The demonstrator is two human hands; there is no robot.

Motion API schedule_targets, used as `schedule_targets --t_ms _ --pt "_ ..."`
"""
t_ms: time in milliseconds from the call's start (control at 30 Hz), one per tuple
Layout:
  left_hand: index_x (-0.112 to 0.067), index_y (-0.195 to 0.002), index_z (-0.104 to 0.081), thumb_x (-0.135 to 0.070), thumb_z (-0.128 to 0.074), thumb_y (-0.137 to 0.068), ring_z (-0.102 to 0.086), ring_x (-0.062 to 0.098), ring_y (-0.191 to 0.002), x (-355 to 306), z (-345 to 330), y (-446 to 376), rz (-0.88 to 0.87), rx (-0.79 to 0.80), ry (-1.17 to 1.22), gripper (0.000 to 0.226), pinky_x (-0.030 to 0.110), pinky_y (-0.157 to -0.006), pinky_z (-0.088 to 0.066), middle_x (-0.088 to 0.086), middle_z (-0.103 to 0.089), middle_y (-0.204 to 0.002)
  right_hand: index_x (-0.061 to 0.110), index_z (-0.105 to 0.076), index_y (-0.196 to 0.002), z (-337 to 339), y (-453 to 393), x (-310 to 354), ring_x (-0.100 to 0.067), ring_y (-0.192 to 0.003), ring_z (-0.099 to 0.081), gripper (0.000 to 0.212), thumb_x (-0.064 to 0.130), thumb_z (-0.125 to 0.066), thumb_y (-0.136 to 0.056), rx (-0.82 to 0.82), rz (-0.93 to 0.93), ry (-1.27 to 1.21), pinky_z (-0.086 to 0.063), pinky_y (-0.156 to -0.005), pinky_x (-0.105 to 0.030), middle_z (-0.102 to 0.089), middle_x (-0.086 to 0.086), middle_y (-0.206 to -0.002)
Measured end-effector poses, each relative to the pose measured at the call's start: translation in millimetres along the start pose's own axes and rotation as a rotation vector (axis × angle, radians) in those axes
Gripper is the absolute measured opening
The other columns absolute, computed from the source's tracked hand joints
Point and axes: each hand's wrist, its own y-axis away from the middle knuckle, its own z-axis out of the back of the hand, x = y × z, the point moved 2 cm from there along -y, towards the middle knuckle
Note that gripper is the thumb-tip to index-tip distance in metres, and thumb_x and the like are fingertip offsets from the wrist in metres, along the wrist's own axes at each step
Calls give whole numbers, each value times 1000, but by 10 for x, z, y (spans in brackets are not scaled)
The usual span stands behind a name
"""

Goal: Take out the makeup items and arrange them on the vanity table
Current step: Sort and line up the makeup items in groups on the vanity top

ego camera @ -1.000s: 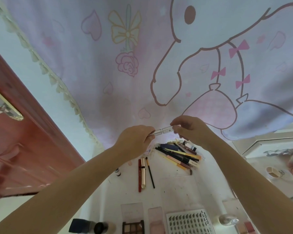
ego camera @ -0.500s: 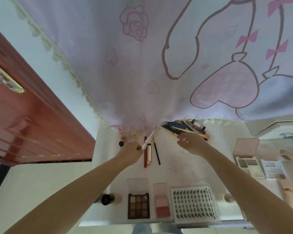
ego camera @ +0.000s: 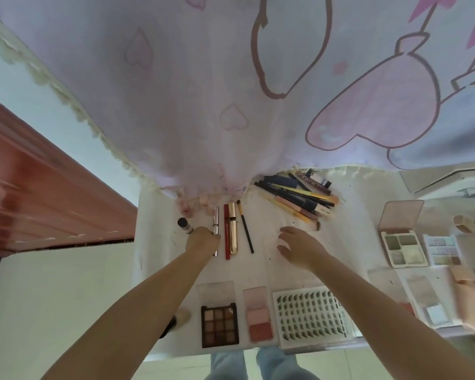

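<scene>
On the white vanity table (ego camera: 258, 272), my left hand (ego camera: 202, 239) is closed on a slim silver tube (ego camera: 215, 219) that lies flat at the left end of a row. Beside it in that row lie a red pencil (ego camera: 226, 231), a gold tube (ego camera: 232, 229) and a thin black brush (ego camera: 246, 229). My right hand (ego camera: 299, 245) hovers over the table to the right of the row, fingers spread and holding nothing. A loose pile of pencils and pens (ego camera: 296, 198) lies behind it.
A small black-capped bottle (ego camera: 185, 225) stands left of my left hand. Along the front edge sit a brown eyeshadow palette (ego camera: 220, 325), a blush palette (ego camera: 259, 319) and a lash card (ego camera: 310, 322). More open palettes (ego camera: 403, 242) lie at the right. A printed curtain (ego camera: 231, 105) hangs over the table's back.
Both hands held the silver tube up in the air; the right hand let go, and the left hand lowered it flat onto the table beside the red pencil. The view tilted down.
</scene>
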Motion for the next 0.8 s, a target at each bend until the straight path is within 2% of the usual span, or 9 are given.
schedule_targets --t_ms 67,133,200,267,333,400,467,600,800 --pt "-2 -91 -59 -22 -48 -90 -60 28 -86 -2 -25 -36 -16 -15 -9 23 25 -63 -40 9 -58 -80 13 -39 -135 -20 -2 -19 -17 -135 -29 43 28 -38 -95 -7 -4 -6 -32 -107 -32 -25 2 -150" --pt "-4 -79 -56 -24 -49 -89 -56 22 -69 6 -58 -67 -40 -36 -13 23 25 -52 -36 3 -52 -67 14 -38 -136 -44 -4 -33 -17 -135 -30 43 28 -38 -95 -20 -8 -13 -32 -106 -31 -25 3 -150" --pt "-8 -63 -45 -27 -47 -90 -47 14 -55 17 -94 -82 -66 -64 -16 33 23 -46 -30 -1 -46 -58 15 -39 -135 -51 -11 -45 -17 -134 -31 43 28 -39 -95 -21 -2 -22 -33 -106 -30 -27 4 -149" --pt "-15 -60 -41 -29 -44 -91 -42 10 -52 29 -115 -71 -83 -78 -15 34 23 -46 -28 -2 -44 -58 15 -42 -134 -33 -7 -71 -17 -132 -34 41 27 -40 -95 -44 -3 -79 -32 -106 -31 -34 2 -146" --pt "-14 -65 -43 -26 -43 -91 -43 11 -55 38 -120 -35 -104 -88 -14 29 23 -47 -29 -1 -46 -62 13 -48 -129 39 18 -145 -19 -126 -43 36 22 -41 -94 -197 -20 -133 -33 -105 -31 -47 -4 -137" --pt "-8 -83 -52 -23 -44 -91 -49 16 -65 31 -111 26 -148 -101 -15 19 24 -50 -32 3 -52 -77 10 -57 -120 152 41 -255 -24 -114 -53 31 16 -44 -93 -457 -57 -70 -38 -98 -34 -59 -9 -123" --pt "-5 -103 -54 -22 -44 -91 -55 22 -81 2 -94 101 -212 -127 -66 22 25 -61 -38 9 -55 -96 7 -61 -113 248 17 -368 -29 -105 -55 28 12 -44 -92 -572 -155 -36 -42 -89 -36 -64 -12 -112" --pt "-8 -112 -53 -20 -42 -92 -56 25 -93 -97 -80 233 -364 -187 -202 26 32 -74 -48 11 -54 -107 12 -59 -110 298 -138 -439 -25 -102 -53 26 16 -38 -95 -446 -254 77 -42 -87 -34 -61 -7 -109" --pt "-11 -108 -56 -22 -40 -92 -55 21 -91 -209 -81 328 -487 -220 -310 24 27 -73 -46 8 -55 -104 15 -61 -104 296 -268 -442 -22 -101 -53 22 20 -43 -93 -363 -272 142 -38 -89 -32 -60 -3 -106"
